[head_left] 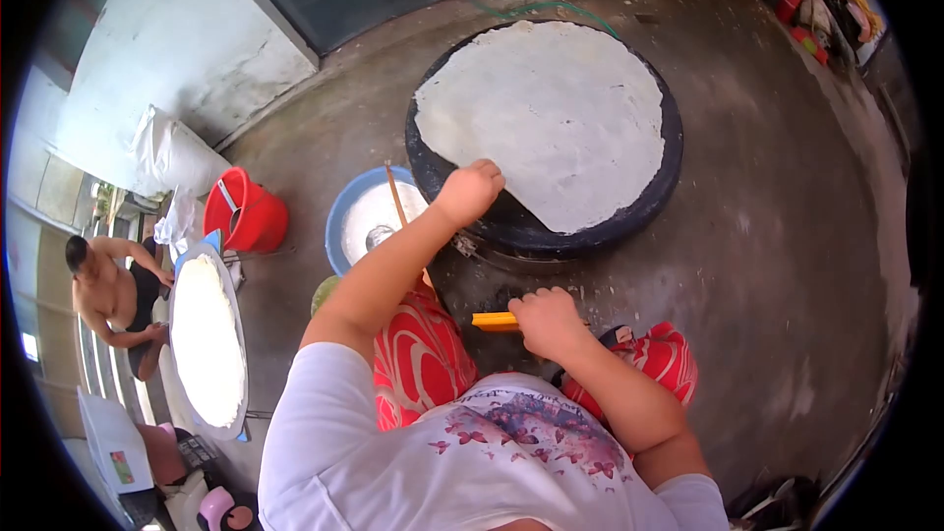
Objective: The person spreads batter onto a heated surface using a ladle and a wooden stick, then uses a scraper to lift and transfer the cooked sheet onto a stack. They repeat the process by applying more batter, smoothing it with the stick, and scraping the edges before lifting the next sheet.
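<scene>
A large thin white sheet (560,108) covers most of a round black griddle (672,152) in front of me. My left hand (470,193) is closed on the sheet's near left edge, where a straight fold or lifted edge runs down to the right and dark griddle surface shows. My right hand (548,321) is wrapped round a yellow scraper (495,321), held low between my knees and apart from the griddle. Left of the griddle stands a blue basin (341,226) of white batter, with a wooden stick (396,195) and a ladle across it.
A red bucket (261,219) and white sacks (182,152) stand at the left. Another person (113,285) sits at the far left, hands at an oval tray (241,334) with a white sheet. A green hose (536,6) lies behind the griddle.
</scene>
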Available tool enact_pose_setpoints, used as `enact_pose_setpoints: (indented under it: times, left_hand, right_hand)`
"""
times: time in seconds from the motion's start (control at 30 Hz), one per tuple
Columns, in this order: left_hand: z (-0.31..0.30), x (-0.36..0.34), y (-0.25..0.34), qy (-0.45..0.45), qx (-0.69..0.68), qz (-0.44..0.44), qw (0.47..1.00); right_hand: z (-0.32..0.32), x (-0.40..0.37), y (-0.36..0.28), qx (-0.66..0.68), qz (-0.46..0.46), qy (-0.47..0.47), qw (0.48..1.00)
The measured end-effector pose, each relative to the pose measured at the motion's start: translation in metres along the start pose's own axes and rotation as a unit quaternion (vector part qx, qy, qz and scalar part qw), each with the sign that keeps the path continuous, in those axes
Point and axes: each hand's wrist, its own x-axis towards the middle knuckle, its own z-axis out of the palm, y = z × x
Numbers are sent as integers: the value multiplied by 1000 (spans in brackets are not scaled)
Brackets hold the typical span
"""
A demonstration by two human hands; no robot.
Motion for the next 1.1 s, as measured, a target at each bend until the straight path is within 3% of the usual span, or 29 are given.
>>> enact_pose_setpoints:
  times: [0.1, 0.23, 0.3, 0.4, 0.57, 0.77, 0.83, 0.87, 0.93, 0.97, 1.03, 1.1]
  left_hand:
    - [-13, 26, 1, -29, 20, 14, 999]
    - [-32, 54, 1, 36, 2, 25, 999]
    - [-46, 62, 0, 39, -9, 24, 999]
    - [-72, 66, 1, 132, -42, 22, 990]
    - [-81, 36, 12, 184, -28, 1, 983]
    - [-40, -24, 32, 138, -43, -30, 989]
    - [-31, -40, 31, 42, -88, -38, 995]
    - [-28, -45, 29, 43, -84, -47, 994]
    - [-31, -49, 25, -140, -172, -58, 973]
    - [-31, -53, 18, -137, -170, -67, 974]
    - [-18, -58, -8, -42, -234, -207, 949]
    - [2, -69, -56, 70, -189, -301, 932]
  right_hand:
    - [0, 1, 0, 1, -3, 3, 1000]
    - [-4, 0, -1, 40, 21, 14, 999]
    - [-9, 0, -1, 81, 94, 11, 992]
    - [-14, 0, 4, 119, 120, 31, 985]
    - [-14, -3, 3, 100, 106, 45, 988]
    - [-6, -6, -2, 109, 75, 22, 991]
    - [-8, -5, -3, 117, 63, 7, 991]
    - [-10, -6, -3, 120, 69, -5, 990]
    - [-13, -6, -3, 121, 65, -22, 990]
    - [-14, -7, -2, 130, 82, -21, 988]
    - [-23, -5, 4, 134, 94, -22, 986]
    - [-31, -4, 8, 165, 127, 0, 978]
